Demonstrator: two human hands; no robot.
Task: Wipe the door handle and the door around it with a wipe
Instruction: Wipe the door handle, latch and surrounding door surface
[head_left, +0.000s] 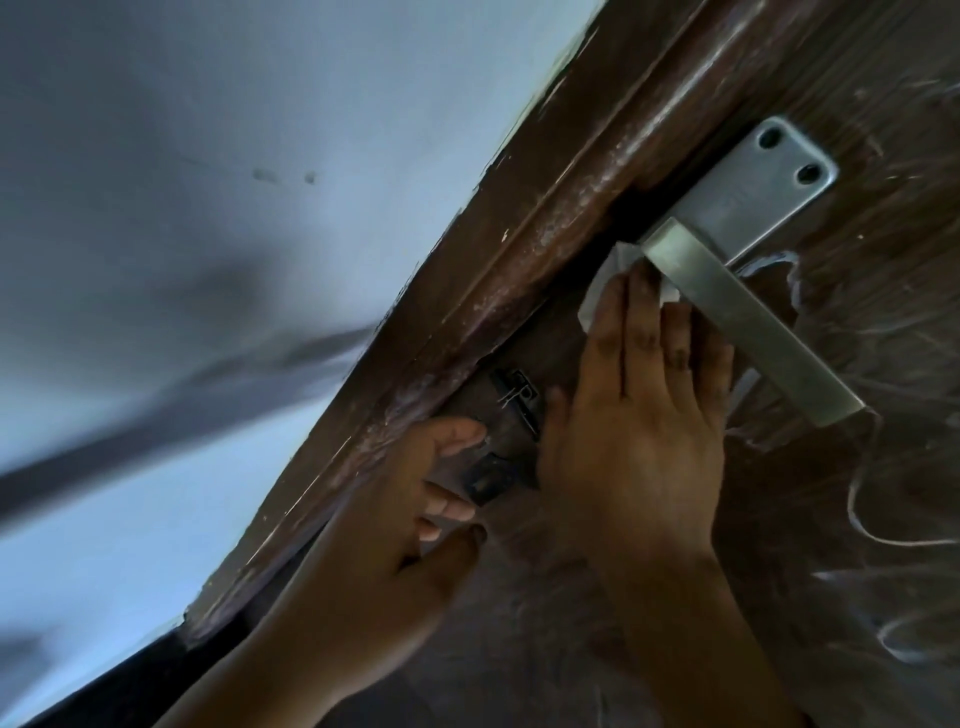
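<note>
A dark brown wooden door (857, 519) fills the right side, streaked with white marks. Its silver lever handle (748, 317) juts out from a metal backplate (753, 192) with two screw holes. My right hand (639, 441) lies flat against the door just below the lever, pressing a white wipe (597, 296) whose edge shows past my fingertips. My left hand (405, 509) rests at the door's edge beside a dark lock latch (509, 431), fingers curled loosely and holding nothing.
The brown door frame (519, 270) runs diagonally along the door's edge, with scuffed pale patches. Beyond it is a pale blue wall (208, 208) with a few dark smudges.
</note>
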